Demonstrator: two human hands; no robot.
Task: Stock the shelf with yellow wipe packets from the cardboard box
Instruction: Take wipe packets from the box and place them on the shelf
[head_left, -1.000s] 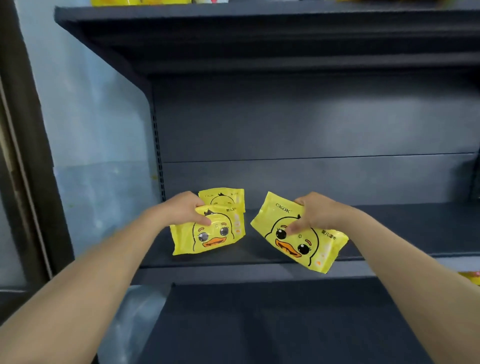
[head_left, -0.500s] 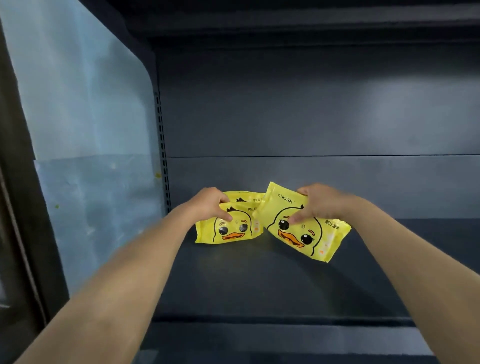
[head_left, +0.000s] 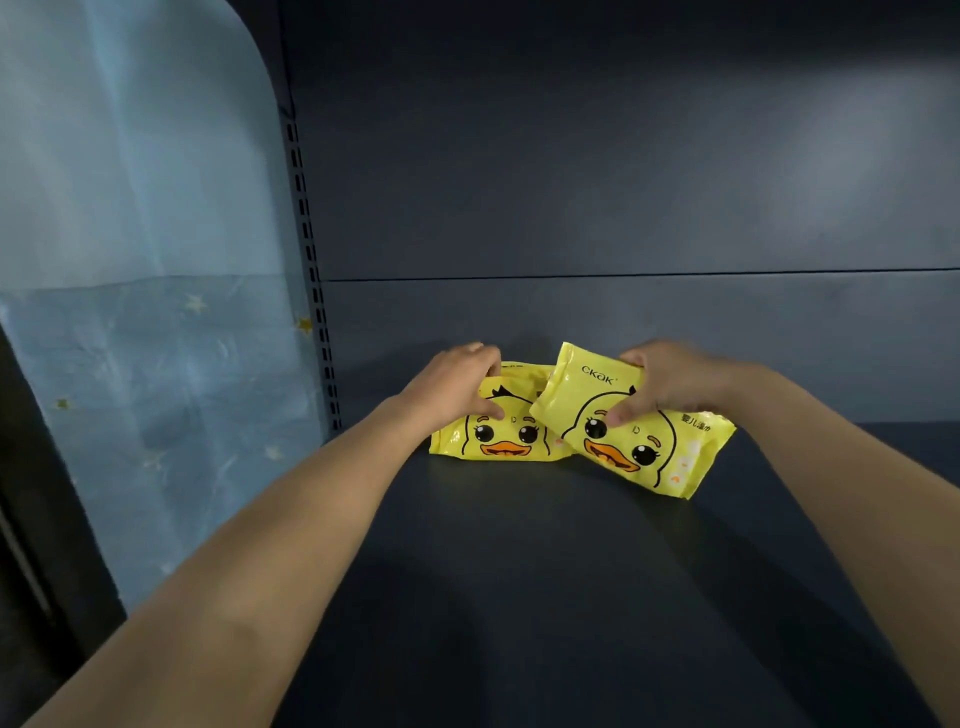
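Deep on the dark shelf board (head_left: 519, 571), near its back wall, my left hand (head_left: 457, 384) grips a yellow duck-print wipe packet (head_left: 498, 436) that stands on its long edge. A second yellow packet sits right behind it, only its top edge (head_left: 524, 368) showing. My right hand (head_left: 665, 384) grips another yellow duck packet (head_left: 639, 436) by its top, tilted, its left corner overlapping the left packet. The cardboard box is out of view.
The shelf's dark back panel (head_left: 623, 208) rises behind the packets. A slotted upright (head_left: 311, 270) marks the shelf's left end, with a pale blue sheet (head_left: 145, 260) beyond it. Bare shelf board runs to the right of the packets and in front of them.
Both hands carried their packets from the shelf's front edge deep toward the back wall. The left packets now stand on the board; the right packet has closed in against them.
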